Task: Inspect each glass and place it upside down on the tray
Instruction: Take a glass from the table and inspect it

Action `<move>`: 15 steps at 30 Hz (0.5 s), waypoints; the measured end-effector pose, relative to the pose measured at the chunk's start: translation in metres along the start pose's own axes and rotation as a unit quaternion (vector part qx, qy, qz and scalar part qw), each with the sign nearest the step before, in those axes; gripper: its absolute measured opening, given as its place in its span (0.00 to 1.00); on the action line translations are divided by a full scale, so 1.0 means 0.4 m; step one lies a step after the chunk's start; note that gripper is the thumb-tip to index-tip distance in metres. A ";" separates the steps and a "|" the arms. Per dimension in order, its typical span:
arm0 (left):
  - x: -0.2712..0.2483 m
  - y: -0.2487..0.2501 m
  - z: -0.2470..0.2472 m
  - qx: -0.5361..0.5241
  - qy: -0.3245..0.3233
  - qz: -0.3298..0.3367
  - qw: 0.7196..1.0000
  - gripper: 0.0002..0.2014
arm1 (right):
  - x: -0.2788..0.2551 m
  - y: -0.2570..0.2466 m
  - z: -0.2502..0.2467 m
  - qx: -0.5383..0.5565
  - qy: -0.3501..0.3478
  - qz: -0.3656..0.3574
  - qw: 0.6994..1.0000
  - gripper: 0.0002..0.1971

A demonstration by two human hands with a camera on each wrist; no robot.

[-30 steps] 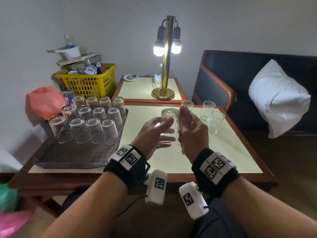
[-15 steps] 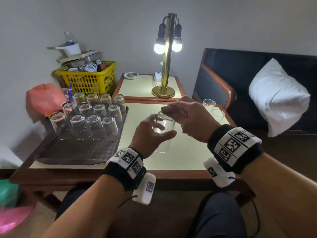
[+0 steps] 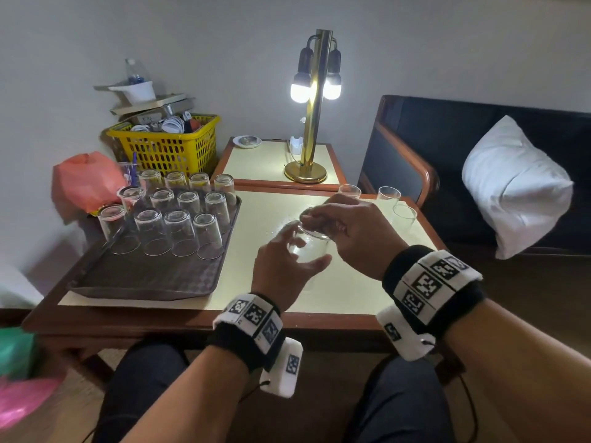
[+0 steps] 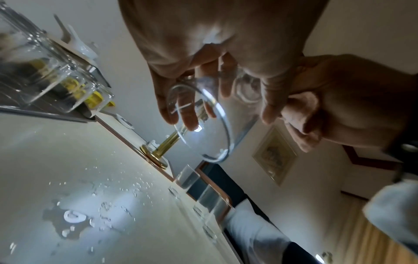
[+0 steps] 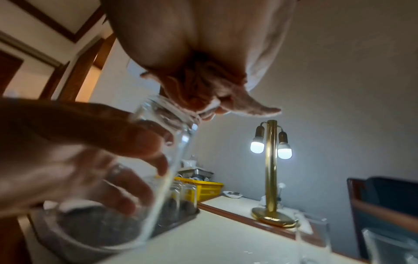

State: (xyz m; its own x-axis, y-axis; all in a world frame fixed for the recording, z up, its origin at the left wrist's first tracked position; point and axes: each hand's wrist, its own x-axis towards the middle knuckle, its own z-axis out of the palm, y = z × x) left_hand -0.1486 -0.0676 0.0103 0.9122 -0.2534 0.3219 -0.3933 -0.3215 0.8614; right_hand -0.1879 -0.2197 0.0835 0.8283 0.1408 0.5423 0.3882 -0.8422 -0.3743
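A clear glass hangs above the middle of the table, tilted with its mouth down. My right hand pinches its base from above. My left hand curls round its side from the left. In the left wrist view the open rim of the glass faces the camera. In the right wrist view the glass is blurred between the two hands. The dark tray lies at the left and carries several upside-down glasses at its far end. Three upright glasses stand at the table's far right corner.
Water drops lie on the cream table top. A lit brass lamp stands on the side table behind. A yellow basket and a red bag sit behind the tray. On the sofa at the right lies a white pillow.
The glass has come down from an upright hold between both hands. My right hand has moved over its base, and the glass now hangs mouth-down.
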 end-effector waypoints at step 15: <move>-0.013 0.020 0.006 0.021 0.039 0.031 0.999 0.34 | 0.016 0.002 -0.004 -0.023 0.002 -0.002 1.000 0.11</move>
State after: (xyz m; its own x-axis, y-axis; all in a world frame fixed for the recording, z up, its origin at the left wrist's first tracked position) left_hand -0.1569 -0.0711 0.0145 0.8913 -0.2020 0.4060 -0.4527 -0.3453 0.8221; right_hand -0.1830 -0.2203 0.0877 0.8257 0.1419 0.5460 0.3721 -0.8645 -0.3380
